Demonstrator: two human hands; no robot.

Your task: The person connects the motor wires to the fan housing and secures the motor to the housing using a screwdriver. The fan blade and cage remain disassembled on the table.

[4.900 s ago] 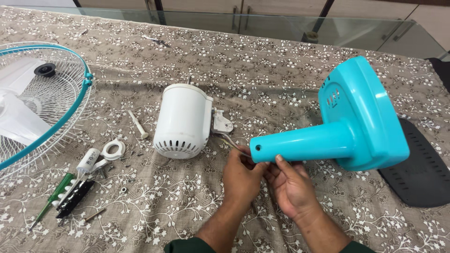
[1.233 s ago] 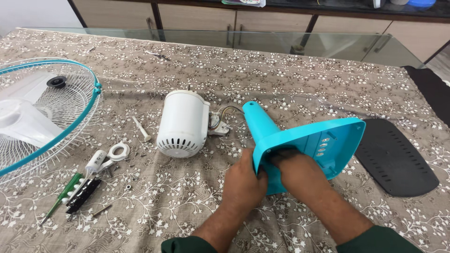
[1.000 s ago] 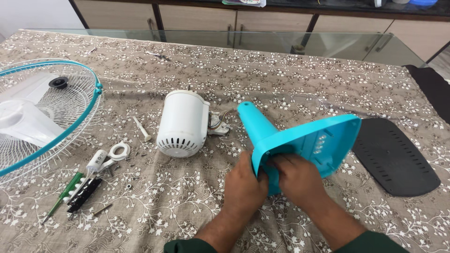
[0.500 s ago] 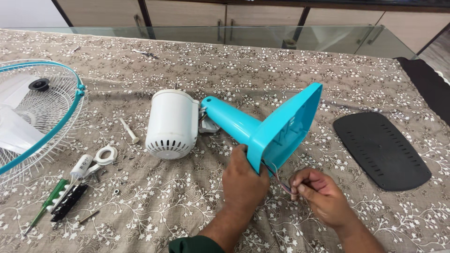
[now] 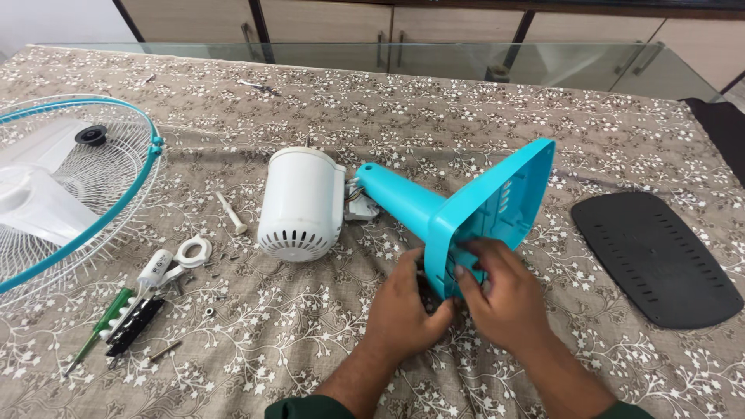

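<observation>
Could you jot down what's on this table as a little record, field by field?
Surface: table under a brown floral cloth
Main item: turquoise fan stand, lying on its side, narrow neck toward the white motor housing
Left hand: left hand grips the lower edge of the stand's wide base
Right hand: right hand, fingers reaching into the open underside of the base
Right side: black base plate, lying flat
Left side: fan guard with white blades
Small parts: green screwdriver, white bolt, loose screws nearby
</observation>
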